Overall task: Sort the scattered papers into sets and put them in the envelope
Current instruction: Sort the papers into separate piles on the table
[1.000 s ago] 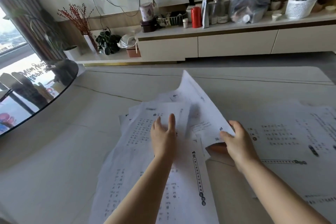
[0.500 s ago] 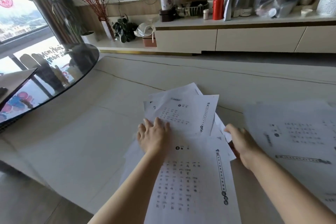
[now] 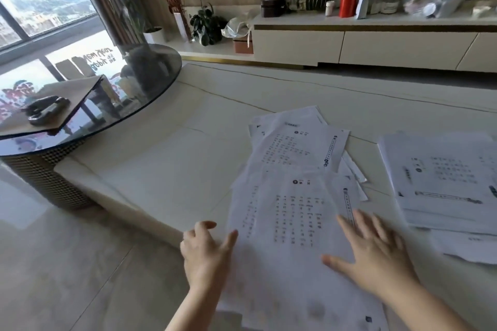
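Several printed sheets lie overlapped in a loose pile (image 3: 293, 196) on the pale table (image 3: 166, 169). My right hand (image 3: 373, 252) lies flat with spread fingers on the nearest sheet. My left hand (image 3: 207, 250) is at that sheet's left edge, thumb against the paper, fingers loosely curled and holding nothing. A neater stack of printed sheets (image 3: 441, 183) lies to the right. A brown envelope (image 3: 78, 94) rests on the round glass table at the left.
A dark stapler (image 3: 45, 110) sits on the envelope on the round glass table (image 3: 139, 88). The pale table's near-left edge drops to the floor (image 3: 67, 263). A low cabinet (image 3: 376, 43) with bottles and a red flask stands along the far wall.
The view swung left and the round glass table with the envelope came into sight. The lifted sheet was laid down. Both hands slid toward me to the near sheet's lower part, the right one now flat.
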Action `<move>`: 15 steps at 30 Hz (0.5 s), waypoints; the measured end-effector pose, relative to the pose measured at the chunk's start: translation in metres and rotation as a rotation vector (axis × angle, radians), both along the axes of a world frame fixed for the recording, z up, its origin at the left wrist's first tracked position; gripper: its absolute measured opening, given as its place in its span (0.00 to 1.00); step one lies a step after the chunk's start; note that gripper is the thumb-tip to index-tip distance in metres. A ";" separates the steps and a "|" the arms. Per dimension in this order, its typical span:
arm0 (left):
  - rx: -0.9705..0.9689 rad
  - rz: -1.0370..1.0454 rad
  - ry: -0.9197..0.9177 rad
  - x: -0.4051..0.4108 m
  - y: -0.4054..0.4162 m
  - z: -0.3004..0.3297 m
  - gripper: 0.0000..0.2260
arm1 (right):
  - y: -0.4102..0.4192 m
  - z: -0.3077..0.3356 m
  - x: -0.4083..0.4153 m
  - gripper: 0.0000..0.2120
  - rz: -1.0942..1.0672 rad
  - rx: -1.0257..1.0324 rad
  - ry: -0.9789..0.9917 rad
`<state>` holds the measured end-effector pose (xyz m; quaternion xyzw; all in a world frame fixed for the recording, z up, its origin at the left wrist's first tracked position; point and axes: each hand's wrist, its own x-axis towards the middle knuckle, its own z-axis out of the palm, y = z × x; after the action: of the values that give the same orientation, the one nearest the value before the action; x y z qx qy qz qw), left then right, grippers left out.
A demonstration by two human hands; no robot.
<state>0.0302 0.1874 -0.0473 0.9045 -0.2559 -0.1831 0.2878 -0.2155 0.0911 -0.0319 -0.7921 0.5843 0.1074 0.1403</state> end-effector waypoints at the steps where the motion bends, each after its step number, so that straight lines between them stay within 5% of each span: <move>1: 0.016 -0.027 0.017 -0.002 0.007 0.001 0.23 | 0.000 0.003 -0.005 0.45 -0.048 -0.001 0.017; 8: -0.089 0.011 0.435 -0.004 0.029 0.002 0.26 | 0.012 0.017 -0.021 0.43 -0.167 -0.058 0.028; 11: -0.211 0.080 0.599 -0.004 0.030 0.007 0.17 | 0.018 0.016 -0.016 0.46 -0.243 -0.047 -0.030; 15: -0.242 0.066 0.502 0.006 0.042 0.016 0.06 | 0.020 0.019 -0.016 0.47 -0.325 -0.047 0.003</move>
<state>0.0365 0.2291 -0.0318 0.7978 -0.1671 -0.3600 0.4538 -0.2320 0.1106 -0.0126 -0.6900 0.7073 0.0707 0.1366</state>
